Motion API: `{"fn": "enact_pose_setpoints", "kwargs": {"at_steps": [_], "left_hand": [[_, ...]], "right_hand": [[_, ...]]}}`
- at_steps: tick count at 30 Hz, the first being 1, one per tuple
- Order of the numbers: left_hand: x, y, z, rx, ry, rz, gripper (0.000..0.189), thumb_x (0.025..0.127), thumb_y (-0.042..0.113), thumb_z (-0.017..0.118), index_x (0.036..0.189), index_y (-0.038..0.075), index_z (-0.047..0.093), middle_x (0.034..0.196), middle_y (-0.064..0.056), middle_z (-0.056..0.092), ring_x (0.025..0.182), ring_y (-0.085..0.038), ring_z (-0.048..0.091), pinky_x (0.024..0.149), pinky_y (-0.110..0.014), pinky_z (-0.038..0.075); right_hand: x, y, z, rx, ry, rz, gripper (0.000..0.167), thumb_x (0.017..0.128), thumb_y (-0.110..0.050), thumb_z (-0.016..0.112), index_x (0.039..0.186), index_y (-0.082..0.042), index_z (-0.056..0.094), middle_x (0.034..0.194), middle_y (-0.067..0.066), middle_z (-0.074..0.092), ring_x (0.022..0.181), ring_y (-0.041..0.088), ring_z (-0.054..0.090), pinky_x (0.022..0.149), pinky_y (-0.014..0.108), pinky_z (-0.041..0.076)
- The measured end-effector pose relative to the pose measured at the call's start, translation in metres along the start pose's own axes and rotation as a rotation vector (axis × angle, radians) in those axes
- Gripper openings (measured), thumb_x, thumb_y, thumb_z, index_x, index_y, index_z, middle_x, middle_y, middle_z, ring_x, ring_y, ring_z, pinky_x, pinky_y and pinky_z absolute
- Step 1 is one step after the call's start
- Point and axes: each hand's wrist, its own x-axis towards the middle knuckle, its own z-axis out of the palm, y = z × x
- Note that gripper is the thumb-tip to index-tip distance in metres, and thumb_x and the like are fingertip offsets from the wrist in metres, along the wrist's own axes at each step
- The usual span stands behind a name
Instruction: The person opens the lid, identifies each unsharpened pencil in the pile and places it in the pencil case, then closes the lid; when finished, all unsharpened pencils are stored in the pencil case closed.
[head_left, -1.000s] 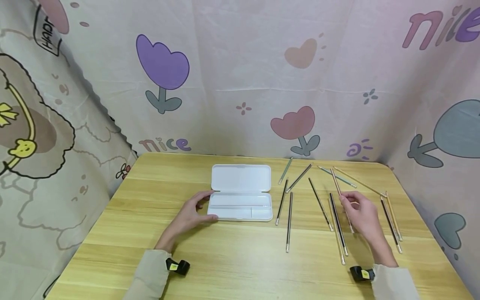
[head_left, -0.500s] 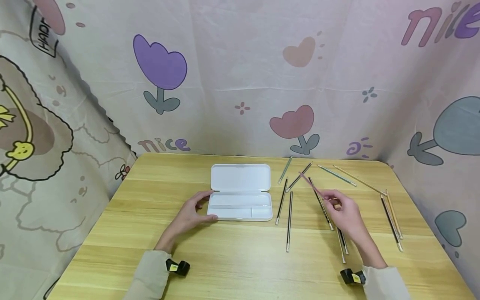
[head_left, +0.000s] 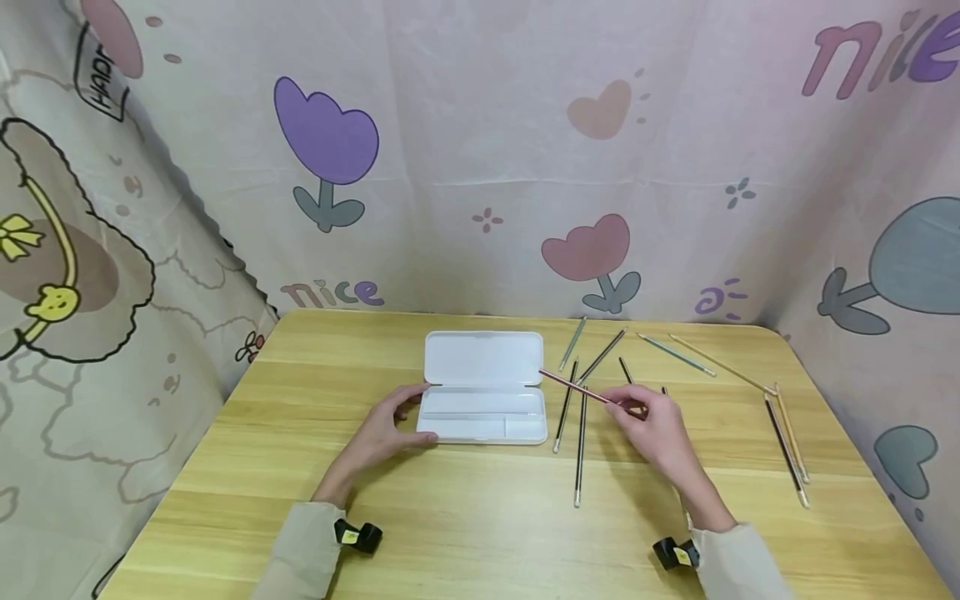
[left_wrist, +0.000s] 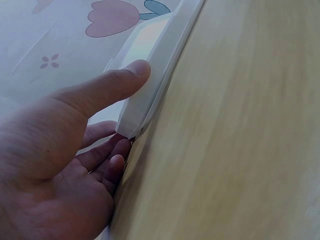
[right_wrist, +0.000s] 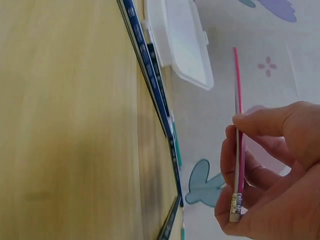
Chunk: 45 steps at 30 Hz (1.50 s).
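Note:
An open white pencil case [head_left: 483, 358] lies on the table with its lid tipped back and its compartments showing. My left hand [head_left: 382, 423] grips its left end, thumb at the front wall and fingers round the back corner. In the left wrist view the thumb [left_wrist: 120, 82] presses flat on the case's side [left_wrist: 150, 85]. My right hand [head_left: 651, 427] pinches a pink-red pencil [head_left: 572, 385] between thumb and fingers. Its far end reaches the case's right edge in the head view. In the right wrist view the ferrule and eraser [right_wrist: 235, 207] sit low by the palm.
Dark pencils [head_left: 580, 454] lie just right of the case, with a green pencil [head_left: 573, 343] behind them. Farther right are a teal pencil [head_left: 677, 354], a yellow one [head_left: 722, 364] and another dark one [head_left: 786, 450]. A patterned cloth [head_left: 450, 125] hangs behind the table.
My right hand has moved left with the pink-red pencil, from among the right-hand pencils toward the case, and the pencil has turned more sideways. My left hand stays on the case.

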Motion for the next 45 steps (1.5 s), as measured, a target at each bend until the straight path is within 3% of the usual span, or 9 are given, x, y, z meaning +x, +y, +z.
{"fn": "enact_pose_setpoints", "kwargs": {"at_steps": [6, 13, 22, 32, 45], "left_hand": [[0.0, 0.0, -0.001, -0.004, 0.004, 0.002, 0.087, 0.076, 0.03, 0.093, 0.15, 0.01, 0.051, 0.14, -0.01, 0.058, 0.119, -0.028, 0.053, 0.099, -0.047, 0.045], [0.001, 0.002, -0.001, -0.008, 0.005, -0.007, 0.088, 0.076, 0.029, 0.093, 0.15, 0.01, 0.05, 0.143, -0.011, 0.056, 0.12, -0.029, 0.052, 0.1, -0.048, 0.044], [0.0, 0.001, -0.001, -0.007, 0.006, 0.002, 0.088, 0.076, 0.028, 0.093, 0.151, 0.008, 0.05, 0.143, -0.012, 0.056, 0.122, -0.03, 0.053, 0.1, -0.049, 0.044], [0.001, -0.001, 0.0, -0.007, 0.0, -0.002, 0.088, 0.076, 0.028, 0.093, 0.151, 0.009, 0.05, 0.142, -0.01, 0.057, 0.12, -0.029, 0.052, 0.1, -0.048, 0.044], [0.002, -0.002, 0.001, -0.011, -0.003, 0.014, 0.087, 0.076, 0.029, 0.093, 0.15, 0.009, 0.051, 0.141, -0.01, 0.057, 0.12, -0.029, 0.053, 0.1, -0.048, 0.043]], "right_hand": [[0.007, -0.009, 0.014, -0.006, -0.052, -0.052, 0.024, 0.087, 0.012, 0.07, 0.105, -0.002, 0.078, 0.1, 0.011, 0.074, 0.087, 0.025, 0.069, 0.076, 0.027, 0.058], [0.018, -0.016, 0.033, 0.017, -0.055, -0.086, 0.02, 0.088, 0.011, 0.072, 0.098, -0.005, 0.079, 0.096, 0.009, 0.075, 0.084, 0.022, 0.067, 0.07, 0.025, 0.057], [0.031, -0.025, 0.061, 0.079, -0.122, -0.104, 0.02, 0.087, 0.012, 0.07, 0.1, -0.001, 0.078, 0.093, 0.013, 0.074, 0.078, 0.019, 0.065, 0.067, 0.025, 0.055], [0.042, -0.033, 0.084, 0.112, -0.17, -0.075, 0.016, 0.091, 0.008, 0.071, 0.098, -0.004, 0.079, 0.098, 0.009, 0.076, 0.084, 0.021, 0.068, 0.074, 0.031, 0.058], [0.048, -0.038, 0.119, 0.029, -0.218, -0.046, 0.015, 0.086, 0.006, 0.077, 0.089, -0.007, 0.081, 0.092, 0.003, 0.077, 0.085, 0.016, 0.071, 0.072, 0.03, 0.057]]}}
